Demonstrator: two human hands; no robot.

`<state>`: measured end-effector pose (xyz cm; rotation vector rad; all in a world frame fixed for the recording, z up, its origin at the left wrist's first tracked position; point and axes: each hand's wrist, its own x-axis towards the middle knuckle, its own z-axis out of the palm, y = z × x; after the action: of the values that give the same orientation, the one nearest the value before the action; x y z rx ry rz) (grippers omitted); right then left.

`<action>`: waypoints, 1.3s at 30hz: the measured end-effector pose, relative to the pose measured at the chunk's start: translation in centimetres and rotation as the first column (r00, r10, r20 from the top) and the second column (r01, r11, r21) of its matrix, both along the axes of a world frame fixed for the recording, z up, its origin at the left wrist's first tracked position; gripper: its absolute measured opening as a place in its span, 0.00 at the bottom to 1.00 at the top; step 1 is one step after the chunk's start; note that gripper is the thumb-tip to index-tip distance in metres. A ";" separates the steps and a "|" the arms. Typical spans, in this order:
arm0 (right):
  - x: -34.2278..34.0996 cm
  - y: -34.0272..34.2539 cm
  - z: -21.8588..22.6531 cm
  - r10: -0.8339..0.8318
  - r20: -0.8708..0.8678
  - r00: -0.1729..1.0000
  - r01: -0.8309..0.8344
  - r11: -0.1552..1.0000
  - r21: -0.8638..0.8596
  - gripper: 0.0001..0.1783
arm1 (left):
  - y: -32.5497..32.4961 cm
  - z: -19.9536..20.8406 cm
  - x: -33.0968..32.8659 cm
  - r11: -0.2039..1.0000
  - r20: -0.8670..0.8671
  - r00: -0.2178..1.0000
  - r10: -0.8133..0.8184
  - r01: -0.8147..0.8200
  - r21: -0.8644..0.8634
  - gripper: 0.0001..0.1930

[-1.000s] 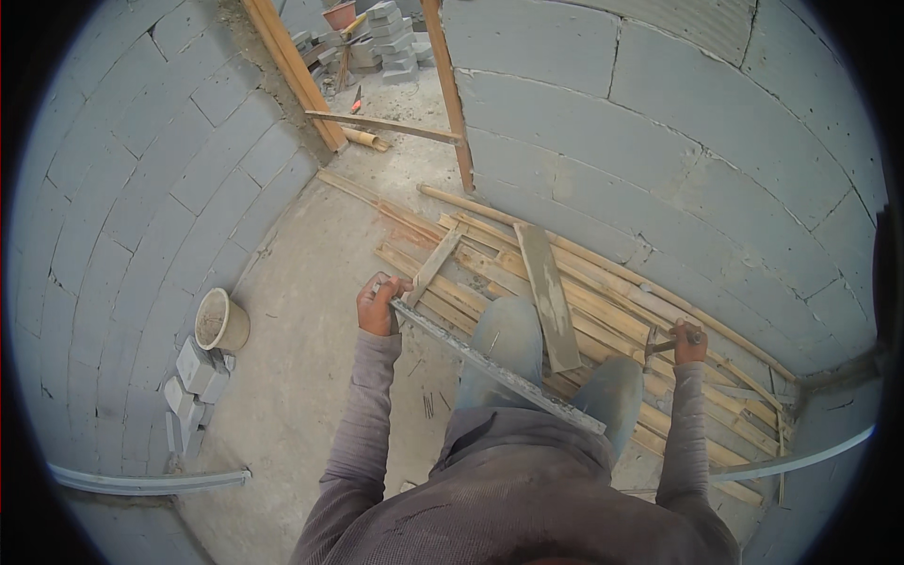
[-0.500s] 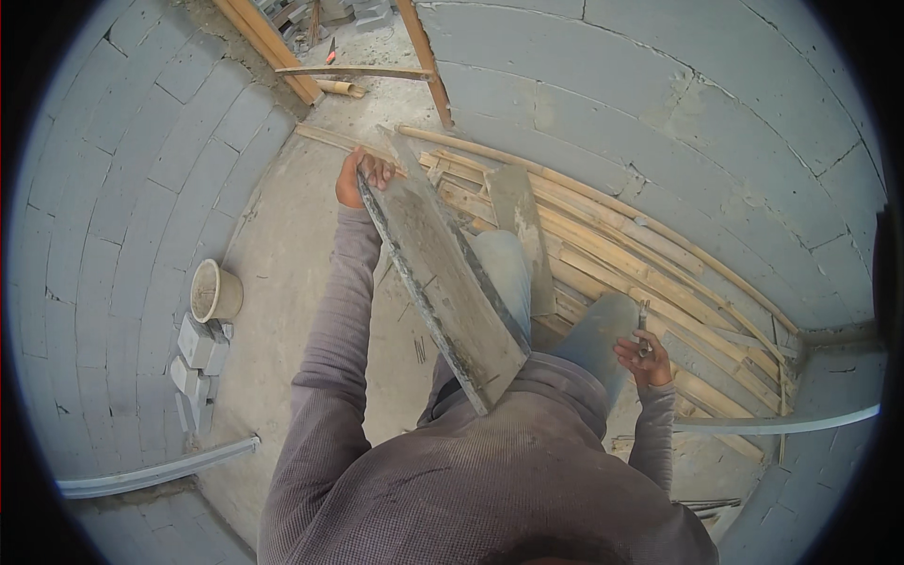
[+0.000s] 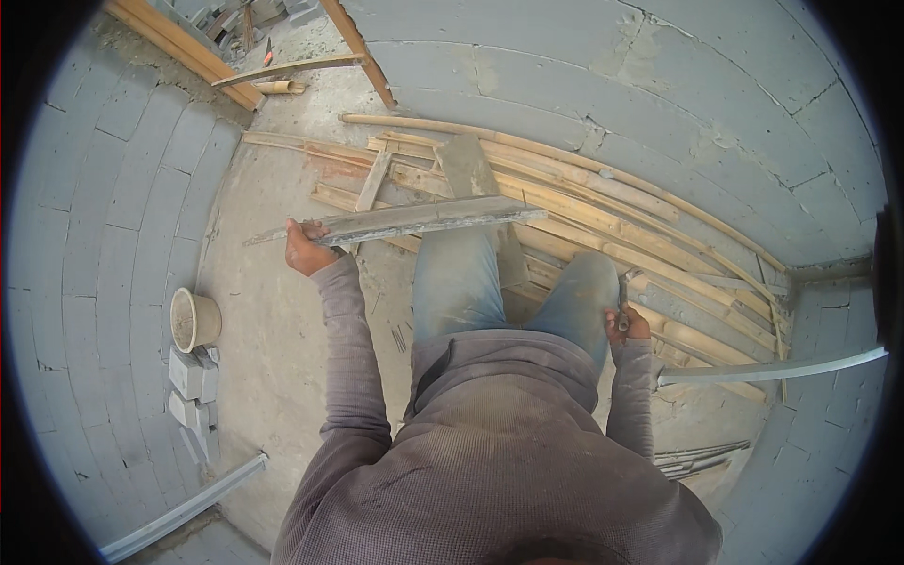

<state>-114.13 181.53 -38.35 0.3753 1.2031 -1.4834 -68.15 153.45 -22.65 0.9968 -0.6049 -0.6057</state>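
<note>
My left hand grips one end of a long, mortar-smeared wooden board. The board is tilted nearly edge-on and reaches across in front of my left thigh. By my right knee, my right hand is closed round a short, dark-handled tool that looks like a hammer; its head is small and hard to make out. Beyond the held board, a second grey, mortar-stained board lies over the wooden strips.
Several long timber poles and strips lie along the right-hand block wall. On the left stand a pale bucket and stacked blocks. Metal rails come in at both sides. A wooden bar crosses the doorway.
The board has swung from steeply slanted against my body to nearly crosswise and farther from me, its face turned away. My left hand moved lower and leftward; my right hand stays by the knee.
</note>
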 end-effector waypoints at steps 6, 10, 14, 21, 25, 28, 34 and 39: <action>-2.9 -0.5 -0.1 -0.010 0.227 0.974 -0.012 0.995 0.096 0.11 | 4.2 -8.8 -2.4 0.974 0.392 0.920 0.018 -0.105 0.201 0.18; -2.2 -1.1 -0.6 0.186 0.017 0.982 -0.186 0.959 0.215 0.10 | 4.7 -12.5 -0.5 0.926 0.377 0.926 0.033 -0.171 0.338 0.19; 0.0 -1.9 0.3 0.113 -0.057 0.992 -0.098 0.970 0.221 0.10 | 7.7 -17.9 4.0 0.844 0.104 0.992 0.075 -0.118 0.523 0.21; 2.4 -2.8 8.6 0.289 -0.347 0.892 -0.336 0.938 -0.080 0.17 | 10.3 -16.4 4.9 0.738 -0.906 0.422 0.026 0.603 0.302 0.25; 4.8 -4.7 15.2 0.213 -0.308 0.927 -0.351 0.777 -0.522 0.23 | 10.0 -15.7 5.1 0.718 -0.983 0.182 -0.039 0.689 0.099 0.25; 5.9 -6.3 17.4 0.168 -0.549 0.819 -0.514 0.640 -0.571 0.26 | 9.3 -16.7 4.3 0.760 -0.982 0.191 0.014 0.636 0.135 0.22; 7.5 -9.4 16.3 0.404 -0.727 0.555 -0.660 0.746 -0.089 0.10 | 9.8 -18.7 5.8 0.698 -0.855 0.483 -0.188 0.678 0.230 0.19; 9.1 -8.1 13.6 0.394 -0.838 0.377 -0.639 0.766 0.072 0.18 | 8.1 -8.3 1.9 0.690 -0.608 0.641 -0.468 0.695 0.202 0.16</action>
<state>-105.08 173.44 -24.72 -0.9798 1.5957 -1.1899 -66.30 161.55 -30.99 0.9581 -0.3043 -1.6191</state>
